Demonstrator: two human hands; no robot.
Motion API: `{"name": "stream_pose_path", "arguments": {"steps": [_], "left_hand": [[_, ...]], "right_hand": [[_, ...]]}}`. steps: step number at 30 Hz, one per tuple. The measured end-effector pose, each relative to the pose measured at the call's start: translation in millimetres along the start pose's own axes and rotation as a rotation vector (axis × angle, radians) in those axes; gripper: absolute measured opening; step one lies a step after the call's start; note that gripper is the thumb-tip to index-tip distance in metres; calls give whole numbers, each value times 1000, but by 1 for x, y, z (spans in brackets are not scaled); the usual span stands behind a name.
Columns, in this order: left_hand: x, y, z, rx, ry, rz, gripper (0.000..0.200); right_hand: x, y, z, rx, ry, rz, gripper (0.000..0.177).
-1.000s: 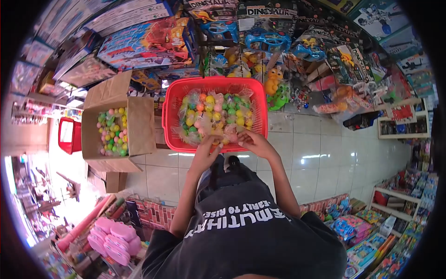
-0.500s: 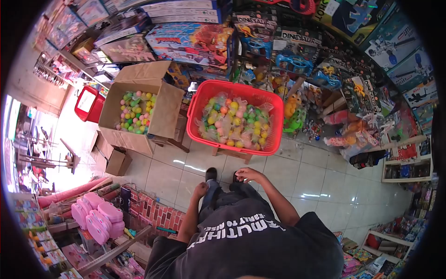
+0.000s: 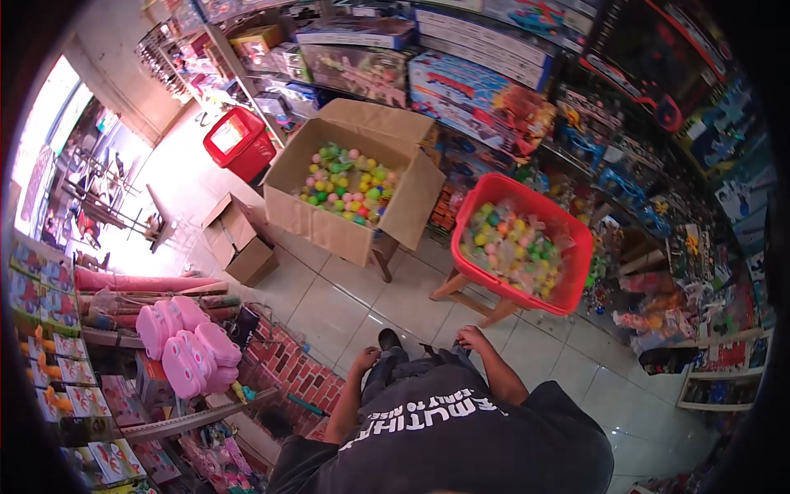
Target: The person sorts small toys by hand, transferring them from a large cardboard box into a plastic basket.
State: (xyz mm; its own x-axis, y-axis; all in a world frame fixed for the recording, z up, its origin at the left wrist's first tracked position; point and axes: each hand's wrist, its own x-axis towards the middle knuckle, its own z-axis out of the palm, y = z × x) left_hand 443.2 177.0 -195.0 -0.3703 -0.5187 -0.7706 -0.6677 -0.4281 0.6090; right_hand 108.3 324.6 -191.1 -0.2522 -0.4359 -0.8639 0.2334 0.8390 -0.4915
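My left hand (image 3: 367, 358) hangs low in front of my body, its fingers curled in with nothing visible in them. My right hand (image 3: 471, 338) is held at waist height, with fingers loosely bent and apart, holding nothing I can see. Nearest to it is a red plastic basket (image 3: 517, 285) on a wooden stool (image 3: 496, 314), filled with colourful balls in clear bags (image 3: 512, 247). To its left a raised open cardboard box (image 3: 317, 226) holds many small pink, yellow and green balls (image 3: 344, 183). Neither hand touches the basket or the box.
Shelves of boxed toys (image 3: 477, 95) line the far side. A red bin (image 3: 239, 140) and a smaller cardboard box (image 3: 239, 247) stand on the tiled floor (image 3: 346, 284) at left. Pink cases (image 3: 193, 350) and a brick-patterned roll (image 3: 292, 370) lie by my left side.
My view has turned left, so the box and basket appear further right. My right hand has drawn its fingers in somewhat. My left hand keeps its curled shape.
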Motion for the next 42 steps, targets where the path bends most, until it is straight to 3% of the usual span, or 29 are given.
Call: {"name": "stream_pose_path", "arguments": {"steps": [3, 7, 8, 9, 12, 16, 18, 21, 23, 27, 30, 32, 33, 35, 40, 42], "left_hand": [[2, -18, -42, 1, 99, -18, 34], [13, -30, -84, 19, 155, 24, 37], [13, -28, -90, 11, 161, 12, 37], [10, -18, -95, -40, 170, 68, 37], [9, 13, -110, -86, 159, 253, 35], [6, 71, -123, -117, 237, 469, 28], [2, 113, -138, -130, 260, 553, 26], [-15, 191, -164, -33, 324, 640, 21], [-20, 240, -187, 121, 387, 849, 18], [-12, 323, -228, 194, 477, 979, 16], [18, 372, -255, 247, 441, 1051, 16], [39, 393, -266, 355, 308, 1020, 18], [54, 403, -270, 357, 295, 1019, 18], [83, 411, -275, 504, 119, 1014, 24], [140, 415, -269, 725, -75, 893, 34], [168, 414, -265, 866, -316, 694, 38]], "right_hand": [[8, -38, 45, 132, -51, -67, 17], [13, -96, 108, 95, -144, -134, 20], [11, -113, 118, -60, -222, -163, 24], [7, -131, 128, -213, -300, -194, 28], [-14, -186, 146, -246, -451, -283, 31], [-62, -264, 151, -204, -526, -330, 31], [-80, -301, 149, -126, -596, -498, 27], [-97, -348, 144, 18, -577, -629, 24], [-95, -377, 139, 42, -532, -675, 24], [-55, -429, 134, 71, -393, -739, 21], [9, -445, 127, 51, -286, -758, 24], [37, -448, 121, -509, 30, -685, 31], [46, -456, 119, -503, 35, -676, 31], [63, -464, 123, -805, 134, -507, 40], [83, -472, 130, -889, 167, -309, 43], [92, -475, 134, -929, 158, -276, 44]]}}
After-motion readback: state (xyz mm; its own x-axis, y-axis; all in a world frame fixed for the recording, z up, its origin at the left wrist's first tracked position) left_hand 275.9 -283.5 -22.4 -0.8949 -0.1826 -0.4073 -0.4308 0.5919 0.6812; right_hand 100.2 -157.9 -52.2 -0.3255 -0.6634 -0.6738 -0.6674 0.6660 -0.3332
